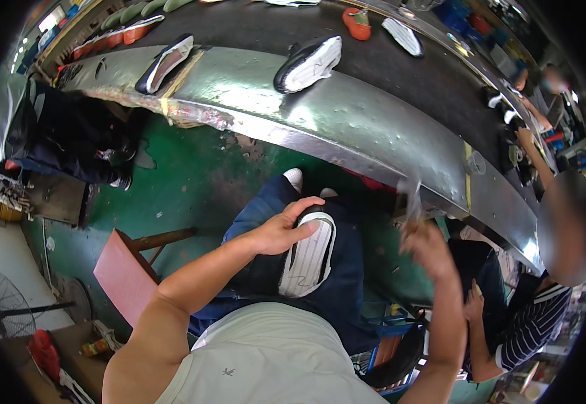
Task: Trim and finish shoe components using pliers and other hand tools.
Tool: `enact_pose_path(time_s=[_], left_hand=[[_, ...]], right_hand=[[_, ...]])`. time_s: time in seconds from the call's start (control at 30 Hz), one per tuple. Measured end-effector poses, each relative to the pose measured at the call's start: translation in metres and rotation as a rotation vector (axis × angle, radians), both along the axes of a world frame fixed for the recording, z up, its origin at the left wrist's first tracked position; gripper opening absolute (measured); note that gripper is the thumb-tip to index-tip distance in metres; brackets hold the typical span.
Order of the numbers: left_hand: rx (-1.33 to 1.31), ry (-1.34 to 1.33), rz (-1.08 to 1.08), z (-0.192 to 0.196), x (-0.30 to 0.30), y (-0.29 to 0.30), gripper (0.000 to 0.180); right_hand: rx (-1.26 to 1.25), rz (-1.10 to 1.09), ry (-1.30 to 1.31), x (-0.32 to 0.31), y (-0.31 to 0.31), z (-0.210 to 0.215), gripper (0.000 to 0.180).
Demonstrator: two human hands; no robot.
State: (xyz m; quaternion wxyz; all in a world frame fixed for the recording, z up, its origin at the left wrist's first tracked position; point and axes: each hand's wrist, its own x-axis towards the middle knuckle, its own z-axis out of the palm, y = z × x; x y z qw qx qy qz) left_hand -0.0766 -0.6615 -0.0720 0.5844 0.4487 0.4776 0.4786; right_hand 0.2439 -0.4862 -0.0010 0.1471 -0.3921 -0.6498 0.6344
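On my lap lies a black shoe [309, 262] with its white ribbed sole facing up. My left hand [276, 232] grips it near the far end, thumb pressed on the sole and fingers around the black upper. Off to the right, my right hand [429, 248] is raised and closed around a hammer-like tool [411, 195]. The tool's pale metal end is smeared by motion, so its exact kind is unclear. That hand and tool are apart from the shoe.
Ahead runs a dark belt [239, 73] with a metal ledge [387, 138]. A black-and-white shoe [309, 65] and another dark shoe [165, 64] rest along it. A pink stool [130, 283] stands left. A co-worker in a striped shirt [535, 330] sits close on my right.
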Motion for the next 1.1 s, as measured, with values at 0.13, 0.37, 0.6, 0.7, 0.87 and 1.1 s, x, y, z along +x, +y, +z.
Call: enact_pose_path(time_s=[0.13,0.37,0.6,0.7,0.87,1.1], left_hand=[[0.0,-0.023,-0.03,0.002,-0.002,0.004,0.051],[0.028,0.035,-0.09,0.005,0.0,0.011,0.052],[0.077,0.042,0.017,-0.012,-0.003,0.009,0.047],[0.028,-0.039,0.057,-0.021,-0.006,0.004,0.047],[0.036,-0.063,0.1,-0.008,-0.007,0.001,0.041],[-0.046,-0.108,0.177,-0.021,-0.001,0.01,0.038]], right_hand=[[-0.421,0.099,-0.017,-0.015,-0.116,-0.006,0.036],[-0.582,0.034,0.246,-0.05,-0.139,-0.018,0.037],[-0.316,0.229,-0.114,-0.06,-0.116,-0.02,0.026],[0.287,0.265,-0.249,-0.068,-0.119,-0.049,0.024],[0.487,0.199,-0.206,-0.069,-0.129,-0.043,0.025],[0.22,0.398,-0.276,-0.043,-0.108,-0.01,0.028]])
